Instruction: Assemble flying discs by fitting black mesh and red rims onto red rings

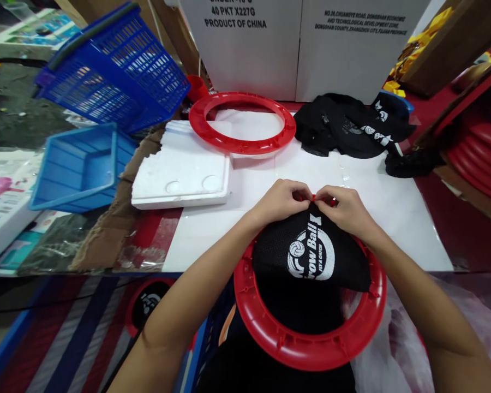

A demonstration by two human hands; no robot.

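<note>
A red plastic ring (311,352) lies partly over the table's front edge, its near side toward my body. Black mesh fabric (270,256) with a white ball print covers the far part of its opening. My left hand (288,199) pinches the fabric's edge at the ring's far rim. Close beside it, my right hand (339,207) pinches the same edge from the other side. A bit of red rim shows between the fingertips. The fabric's near edge hangs loose across the opening.
Another red ring (245,147) rests partly on a white foam block (184,177). Black mesh pieces (343,125) are piled at the back right, near stacked red rings (478,136). A light blue bin (77,169) and dark blue basket (118,65) stand left; a white carton (253,60) stands behind.
</note>
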